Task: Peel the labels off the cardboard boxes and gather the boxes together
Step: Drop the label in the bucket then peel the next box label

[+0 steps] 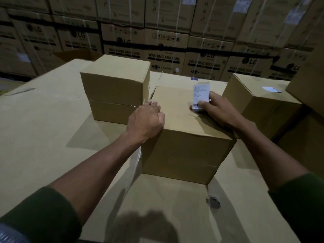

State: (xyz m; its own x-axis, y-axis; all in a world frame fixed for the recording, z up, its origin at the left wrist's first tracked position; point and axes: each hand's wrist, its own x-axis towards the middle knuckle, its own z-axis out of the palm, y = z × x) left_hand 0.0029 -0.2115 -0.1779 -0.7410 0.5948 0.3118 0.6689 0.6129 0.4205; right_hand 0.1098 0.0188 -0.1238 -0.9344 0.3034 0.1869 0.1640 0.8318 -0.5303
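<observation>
A brown cardboard box stands in front of me on a large cardboard surface. My left hand grips its top left edge with curled fingers. My right hand pinches a white barcode label that stands lifted off the box's top near the far right corner. A second plain box stands just behind and to the left, touching or nearly touching the first. A third box at the right carries a white label flat on its top.
The boxes rest on a wide flat cardboard surface. A wall of stacked washing-machine cartons rises behind it. Another carton overhangs at the far right. A small torn hole marks the surface near me.
</observation>
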